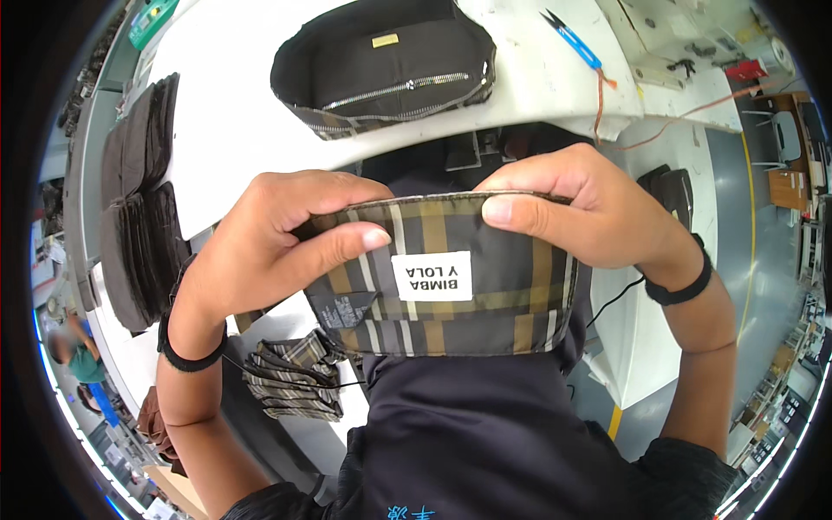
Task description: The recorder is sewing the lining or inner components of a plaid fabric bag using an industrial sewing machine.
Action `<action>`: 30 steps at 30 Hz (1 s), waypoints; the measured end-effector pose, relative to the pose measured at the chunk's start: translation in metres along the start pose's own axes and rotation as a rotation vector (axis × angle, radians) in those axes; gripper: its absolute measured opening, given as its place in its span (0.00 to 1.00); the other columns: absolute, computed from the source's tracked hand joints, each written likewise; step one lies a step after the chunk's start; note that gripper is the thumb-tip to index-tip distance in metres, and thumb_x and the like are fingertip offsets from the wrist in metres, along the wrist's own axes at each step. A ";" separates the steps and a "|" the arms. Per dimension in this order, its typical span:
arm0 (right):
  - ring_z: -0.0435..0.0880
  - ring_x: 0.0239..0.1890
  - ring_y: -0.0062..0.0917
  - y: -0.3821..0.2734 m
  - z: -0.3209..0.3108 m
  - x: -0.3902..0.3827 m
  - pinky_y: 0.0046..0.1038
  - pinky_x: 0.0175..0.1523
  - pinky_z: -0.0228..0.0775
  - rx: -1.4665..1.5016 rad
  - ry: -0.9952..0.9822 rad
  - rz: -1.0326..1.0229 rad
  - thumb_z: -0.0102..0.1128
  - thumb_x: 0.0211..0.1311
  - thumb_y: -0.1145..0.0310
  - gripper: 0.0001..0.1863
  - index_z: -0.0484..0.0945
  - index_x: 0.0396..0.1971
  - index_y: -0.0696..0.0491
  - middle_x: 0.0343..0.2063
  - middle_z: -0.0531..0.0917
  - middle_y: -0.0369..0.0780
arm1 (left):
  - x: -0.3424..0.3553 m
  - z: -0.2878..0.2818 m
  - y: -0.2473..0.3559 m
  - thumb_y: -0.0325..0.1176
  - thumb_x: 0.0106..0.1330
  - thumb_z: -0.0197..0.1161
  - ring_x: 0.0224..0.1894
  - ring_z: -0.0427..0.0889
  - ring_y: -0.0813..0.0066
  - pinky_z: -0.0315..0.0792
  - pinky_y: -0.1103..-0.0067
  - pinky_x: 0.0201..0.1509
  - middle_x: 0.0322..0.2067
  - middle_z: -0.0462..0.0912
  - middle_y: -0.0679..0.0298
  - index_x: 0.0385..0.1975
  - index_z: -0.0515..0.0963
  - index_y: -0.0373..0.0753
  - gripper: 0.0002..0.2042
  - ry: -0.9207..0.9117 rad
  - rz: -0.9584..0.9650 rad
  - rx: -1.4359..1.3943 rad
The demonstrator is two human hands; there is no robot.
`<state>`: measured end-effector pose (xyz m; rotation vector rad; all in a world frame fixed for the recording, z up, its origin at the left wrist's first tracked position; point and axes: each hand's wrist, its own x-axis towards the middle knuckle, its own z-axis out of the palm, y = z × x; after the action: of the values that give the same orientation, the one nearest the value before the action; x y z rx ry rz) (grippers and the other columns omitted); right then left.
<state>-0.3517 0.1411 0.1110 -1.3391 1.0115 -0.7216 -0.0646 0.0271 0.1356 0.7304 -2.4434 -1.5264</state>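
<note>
A plaid panel of dark grey, olive and white fabric is stretched between my two hands, with a white printed label facing the camera. My left hand grips its upper left edge, thumb on the face and fingers behind. My right hand pinches the upper right edge the same way. Beyond them an open oval pouch with dark lining and a metal zipper lies on the white table.
Stacked dark pieces are at left, folded plaid pieces at lower left. Blue thread snips with an orange cord lie at upper right. A person in green is at far left; a chair at far right.
</note>
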 end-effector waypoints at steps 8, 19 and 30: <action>0.87 0.33 0.37 -0.044 -0.013 0.043 0.32 0.42 0.79 -0.543 0.165 -0.136 0.62 0.76 0.68 0.10 0.84 0.48 0.58 0.34 0.87 0.46 | 0.033 -0.034 -0.002 0.25 0.69 0.71 0.31 0.87 0.71 0.78 0.76 0.36 0.32 0.90 0.57 0.43 0.88 0.32 0.07 0.135 0.125 0.050; 0.83 0.34 0.39 -0.013 -0.058 0.141 0.33 0.41 0.75 -0.858 0.356 -0.375 0.65 0.73 0.69 0.07 0.85 0.41 0.57 0.33 0.85 0.44 | 0.105 -0.117 -0.054 0.29 0.69 0.71 0.46 0.82 0.76 0.76 0.77 0.54 0.58 0.84 0.63 0.38 0.87 0.35 0.05 0.119 0.134 0.446; 0.85 0.32 0.22 0.012 -0.057 0.141 0.24 0.41 0.76 -0.726 0.303 -0.250 0.69 0.70 0.71 0.07 0.86 0.38 0.60 0.30 0.87 0.40 | 0.095 -0.083 -0.107 0.33 0.75 0.70 0.36 0.81 0.86 0.77 0.84 0.43 0.33 0.87 0.70 0.38 0.86 0.30 0.10 0.188 0.078 0.052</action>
<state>-0.3449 -0.0076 0.0779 -2.0509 1.4444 -0.7922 -0.0812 -0.1233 0.0690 0.7425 -2.3509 -1.3072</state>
